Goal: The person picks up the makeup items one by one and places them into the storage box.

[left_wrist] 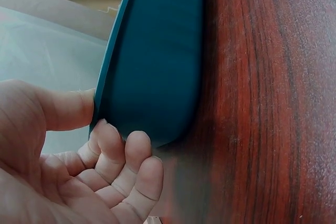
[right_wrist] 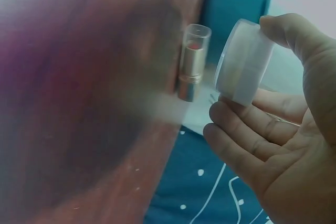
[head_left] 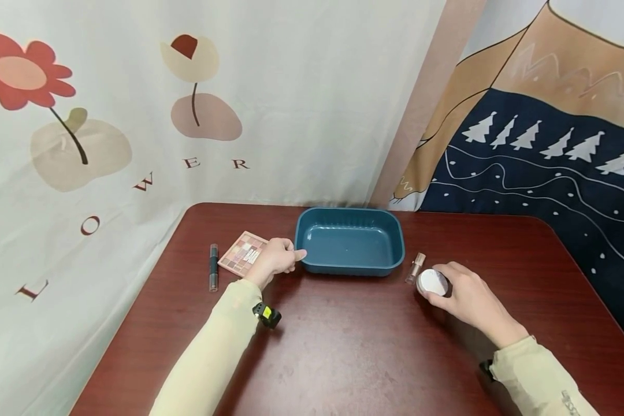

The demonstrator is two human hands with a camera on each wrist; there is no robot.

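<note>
Pinching the teal basin [head_left: 351, 270] at the near end of its left side, your left hand [head_left: 277, 258] has its thumb over the rim and the other fingers curled at the outer wall, as the left wrist view shows. The basin is close to the middle of the back edge of the worktop [head_left: 353, 352], its long sides running along that edge. On the right half, your right hand [head_left: 469, 297] grips a round jar [head_left: 432, 282] between thumb and fingers, the white top facing up; whether the jar touches the wood, you cannot tell from these views. The jar is a little to the right of the basin's near right corner and closer to the front edge. Between that corner and the jar is a lipstick [head_left: 416, 267], just beside the jar, its clear cap towards the front edge and its gold end towards the back; your right wrist view shows the red tip through the cap. Left of the basin lies a makeup palette [head_left: 239, 253], partly hidden by your left hand. Further towards the left edge, a dark pen [head_left: 214, 267] with greyish ends lies beside the palette, pointing from back to front. Your sleeves [head_left: 213, 352] are pale yellow.
</note>
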